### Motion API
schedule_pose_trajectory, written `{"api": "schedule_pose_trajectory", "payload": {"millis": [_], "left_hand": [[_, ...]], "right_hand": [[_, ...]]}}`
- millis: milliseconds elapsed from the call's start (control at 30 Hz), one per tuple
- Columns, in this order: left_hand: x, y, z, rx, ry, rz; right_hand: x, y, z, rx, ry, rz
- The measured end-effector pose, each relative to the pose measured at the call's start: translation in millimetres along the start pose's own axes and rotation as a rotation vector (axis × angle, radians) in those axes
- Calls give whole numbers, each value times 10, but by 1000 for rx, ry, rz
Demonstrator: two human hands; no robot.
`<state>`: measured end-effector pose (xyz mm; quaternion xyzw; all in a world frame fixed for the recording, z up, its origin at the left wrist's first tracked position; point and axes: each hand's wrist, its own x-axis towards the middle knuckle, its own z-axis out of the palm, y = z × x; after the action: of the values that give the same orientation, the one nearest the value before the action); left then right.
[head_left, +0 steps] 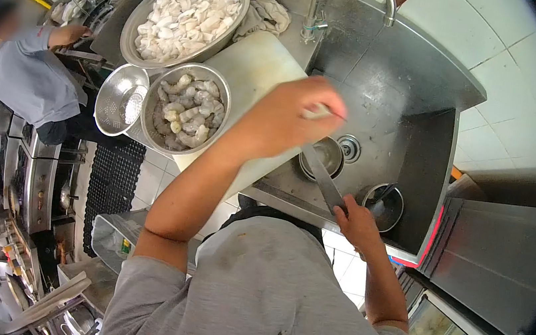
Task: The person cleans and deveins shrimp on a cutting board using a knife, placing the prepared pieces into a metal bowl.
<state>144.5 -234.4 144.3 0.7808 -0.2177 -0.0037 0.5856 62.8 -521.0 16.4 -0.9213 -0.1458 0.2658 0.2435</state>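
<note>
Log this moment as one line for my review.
left hand: raised near cutting board, apparently holding pale item | right hand: holding knife over sink | shrimp: in metal bowl

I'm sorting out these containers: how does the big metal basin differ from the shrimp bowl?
The basin is wider than the bowl. The basin holds white pieces; the bowl holds greyish shrimp. The basin stands farther back, the bowl nearer the camera. Both are round and metal.
</note>
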Motion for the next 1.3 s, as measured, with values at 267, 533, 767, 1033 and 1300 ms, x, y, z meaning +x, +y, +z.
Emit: {"api": "schedule_pose_trajectory", "payload": {"millis": [267,533,767,1033,1300], "left_hand": [[604,-1169,1128,1343,-57,255],[-304,-1410,251,554,406,-101],[-1310,-1539,205,673,438,-170],[-1291,-1755,230,779,411,-106],[-1302,-1845,183,700,370,-172]], "right_hand": [[-1,-166,-46,-15,-74,60],[26,-138,-79,4,-79,42],[64,-290,-197,-113,-81,-24],[119,-582,-400,-367,-145,-81],[-58,-773,-543,-467,-156,-103]]}}
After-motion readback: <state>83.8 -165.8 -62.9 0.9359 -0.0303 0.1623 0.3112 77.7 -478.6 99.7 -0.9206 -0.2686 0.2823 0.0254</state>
